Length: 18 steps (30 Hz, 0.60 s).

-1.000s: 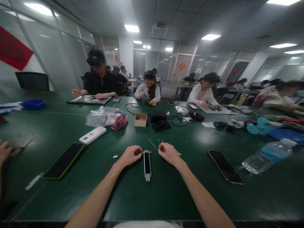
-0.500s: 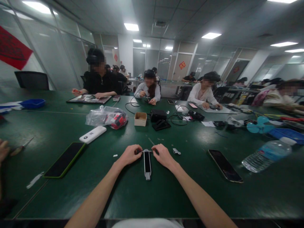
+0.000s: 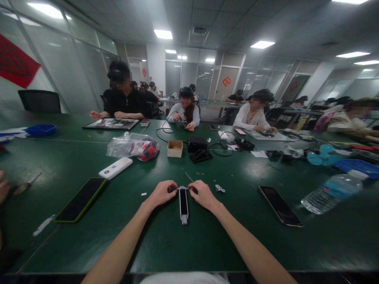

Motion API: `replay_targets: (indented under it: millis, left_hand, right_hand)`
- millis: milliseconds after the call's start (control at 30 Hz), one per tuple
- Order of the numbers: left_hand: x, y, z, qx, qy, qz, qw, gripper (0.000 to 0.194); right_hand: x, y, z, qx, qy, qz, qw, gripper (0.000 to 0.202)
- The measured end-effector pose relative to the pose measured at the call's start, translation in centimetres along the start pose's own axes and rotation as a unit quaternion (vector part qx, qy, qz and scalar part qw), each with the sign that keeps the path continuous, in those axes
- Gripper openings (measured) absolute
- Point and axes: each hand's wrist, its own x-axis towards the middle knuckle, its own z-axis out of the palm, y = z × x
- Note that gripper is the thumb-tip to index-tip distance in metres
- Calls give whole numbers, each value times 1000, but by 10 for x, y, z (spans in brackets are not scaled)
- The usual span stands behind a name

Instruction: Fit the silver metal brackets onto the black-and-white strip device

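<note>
On the green table in front of me lies a slim white device with a long black screen [image 3: 184, 203], its narrow grey end toward me. My left hand [image 3: 162, 193] is closed at the upper left of the device, pinching a small dark thing with a thin tip at the device's far end. From the other side, my right hand [image 3: 205, 194] is also closed, fingers pressed round a small dark piece by the same end. Both pieces are mostly hidden by my fingers, and their kind cannot be told. A small crumpled silvery scrap [image 3: 219, 188] lies right of my right hand.
Left are a green-edged phone [image 3: 80, 200] and a white oblong device [image 3: 116, 168]. Ahead stand a plastic bag [image 3: 133, 146], a small open box [image 3: 175, 149] and a black box [image 3: 197, 143]. Right lie another phone [image 3: 280, 206] and a water bottle [image 3: 333, 193]. Co-workers sit across the table.
My hands and the white device stay almost where they were. Across the table, the hand of the person in black has drawn back a little on the board.
</note>
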Motion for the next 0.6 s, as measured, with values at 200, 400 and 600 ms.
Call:
replay_targets:
  millis: [200,400,600]
  left_hand:
    - [0,0,0,-4,-3,-4,1000,18]
    - [-1,-1,0,-5,1,-6,1000,18]
    - [-1,-2,1,-7,3,-2,1000,18]
  right_hand:
    - [0,-1,-1,0,-5,20,1000,18]
    - [0,2,1,6,-1,26,1000,16]
    - [0,5,3,16,2,16,1000,15]
